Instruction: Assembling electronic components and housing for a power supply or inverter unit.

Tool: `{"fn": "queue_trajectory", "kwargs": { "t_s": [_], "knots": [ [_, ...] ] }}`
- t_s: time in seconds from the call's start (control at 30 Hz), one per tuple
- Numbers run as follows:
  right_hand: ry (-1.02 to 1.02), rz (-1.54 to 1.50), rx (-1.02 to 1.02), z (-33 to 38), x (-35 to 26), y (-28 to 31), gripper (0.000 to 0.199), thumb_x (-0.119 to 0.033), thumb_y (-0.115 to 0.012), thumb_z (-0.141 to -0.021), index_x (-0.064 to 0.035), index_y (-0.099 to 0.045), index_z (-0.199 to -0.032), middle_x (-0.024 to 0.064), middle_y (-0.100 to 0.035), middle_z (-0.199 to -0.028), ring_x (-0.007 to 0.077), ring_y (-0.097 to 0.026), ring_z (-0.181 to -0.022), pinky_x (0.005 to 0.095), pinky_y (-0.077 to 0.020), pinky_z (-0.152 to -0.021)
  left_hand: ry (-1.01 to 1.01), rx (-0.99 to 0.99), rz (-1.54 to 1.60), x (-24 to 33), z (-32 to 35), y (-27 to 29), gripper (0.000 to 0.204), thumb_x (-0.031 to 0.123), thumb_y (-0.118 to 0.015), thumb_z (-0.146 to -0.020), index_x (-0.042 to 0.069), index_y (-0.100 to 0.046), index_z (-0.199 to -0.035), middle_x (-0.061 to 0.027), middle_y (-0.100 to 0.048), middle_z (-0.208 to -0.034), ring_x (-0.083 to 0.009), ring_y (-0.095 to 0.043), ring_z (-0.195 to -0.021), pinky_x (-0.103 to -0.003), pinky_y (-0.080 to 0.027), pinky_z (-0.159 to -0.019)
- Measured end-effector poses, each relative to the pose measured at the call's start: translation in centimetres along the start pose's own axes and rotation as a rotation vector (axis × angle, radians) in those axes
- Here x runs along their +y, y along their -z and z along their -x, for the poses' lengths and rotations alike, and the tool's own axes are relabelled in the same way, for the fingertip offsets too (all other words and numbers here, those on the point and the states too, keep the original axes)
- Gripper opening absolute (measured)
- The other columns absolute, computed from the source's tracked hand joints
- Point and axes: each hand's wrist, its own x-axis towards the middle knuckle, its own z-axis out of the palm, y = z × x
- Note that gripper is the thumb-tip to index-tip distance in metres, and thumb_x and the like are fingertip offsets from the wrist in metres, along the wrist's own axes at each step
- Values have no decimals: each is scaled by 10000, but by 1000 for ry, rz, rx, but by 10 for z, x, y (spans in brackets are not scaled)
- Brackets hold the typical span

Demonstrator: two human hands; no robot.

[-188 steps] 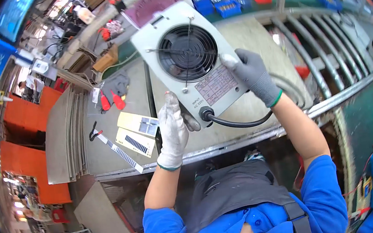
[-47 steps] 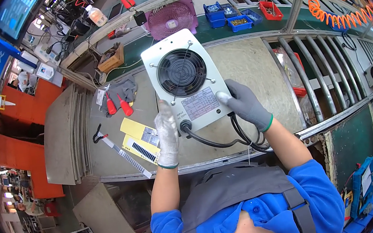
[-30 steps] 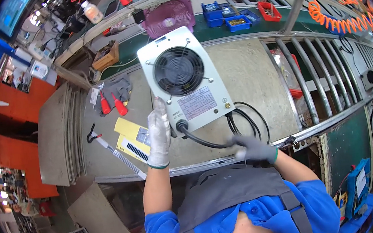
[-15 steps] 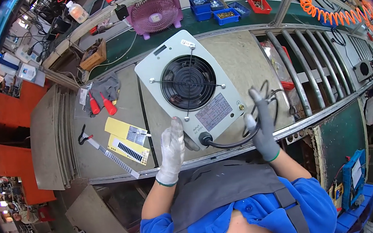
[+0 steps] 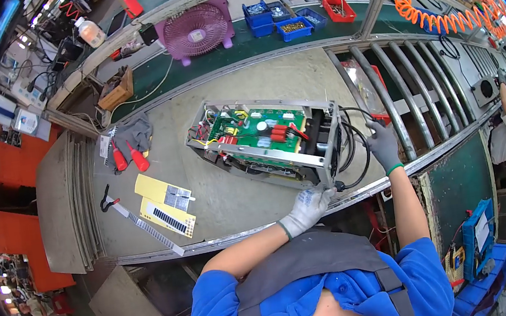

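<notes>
Unit [image 5: 267,147] now lies on its side on the bench [image 5: 232,195], green board [image 5: 256,129] facing up and open to view, fan end turned toward me at the near right corner. My left hand [image 5: 306,208] is clamped on that lower corner of the frame, fingers curled round the edge. My right hand [image 5: 384,145] is closed on the black cable [image 5: 352,146], which loops out from the right end of the unit, beside the roller rails [image 5: 397,96]. Judging progress: the flip looks done and the board side is accessible, but I see no tool in either hand and the cable isn't yet clear of the chassis, so any work on the board itself is still ahead. Red-handled tools [image 5: 126,157] and yellow sheets [image 5: 164,203] sit untouched to the left, well apart from the unit. Versus half a second ago: then the unit lay flat with the white fan face up, left hand at its near edge, right hand already on the cable. Now it's rolled a quarter turn, fan face no longer up, and the cable hand has moved up and right alongside it.
</notes>
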Motion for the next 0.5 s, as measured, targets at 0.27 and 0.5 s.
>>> {"fn": "queue_trajectory", "kwargs": {
  "t_s": [0.27, 0.5],
  "knots": [
    [-109, -982, 82, 50, 24, 13, 490, -259, -548, -1008, 12, -517, -1415, 156, -566, -1361, 206, -534, -1287, 342, -440, -1056, 113, -637, -206, 18, -17, 33, 378, 349, -492, -1023, 21, -644, -1132, -266, -688, -1043, -412, -686, -936, -513, -536, -837],
    [-264, -484, 160, 100, -69, -10, 677, -498, -471, -1047, -9, -412, -1511, 147, -536, -1442, 247, -520, -1336, 348, -422, -1094, 269, 384, 8, -14, -38, 238, 314, 265, -550, -1045, 8, -679, -1169, -127, -733, -1105, -249, -702, -971, -342, -542, -843]
  ]
}}
